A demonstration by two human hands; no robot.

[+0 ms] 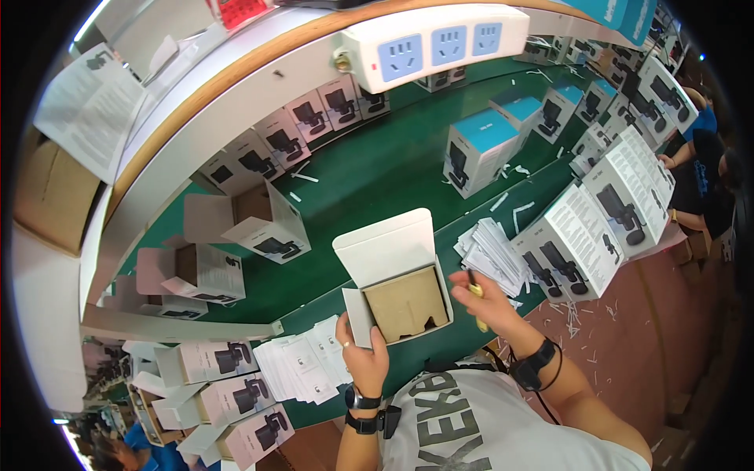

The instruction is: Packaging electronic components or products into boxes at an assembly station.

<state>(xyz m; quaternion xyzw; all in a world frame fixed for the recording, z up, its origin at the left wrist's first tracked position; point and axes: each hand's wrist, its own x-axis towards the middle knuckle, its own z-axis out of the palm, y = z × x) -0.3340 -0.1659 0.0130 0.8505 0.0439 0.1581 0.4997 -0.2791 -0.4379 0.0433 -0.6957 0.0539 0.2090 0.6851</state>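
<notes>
An open white carton (pixel 437 314) stands before me at the bench's near edge, its lid raised at the back. Inside it sits a brown cardboard insert (pixel 404 302) with a dark notch at the near right. My left hand (pixel 364 355) grips the carton's near left side, thumb on the wall. Just right of the carton, my right hand (pixel 485 304) is closed round a slim yellow and black tool (pixel 476 290); its exact kind is unclear. A stack of folded white leaflets (pixel 491 255) lies beyond the right hand. More white sheets (pixel 298 365) lie left of my left hand.
Open printed cartons (pixel 271 231) stand at the left, others (pixel 236 396) at the lower left. Closed blue-topped boxes (pixel 481 145) line the green bench (pixel 353 169). Tall printed cartons (pixel 577 243) stand right. A power strip (pixel 440 43) hangs overhead. Other people work at both sides.
</notes>
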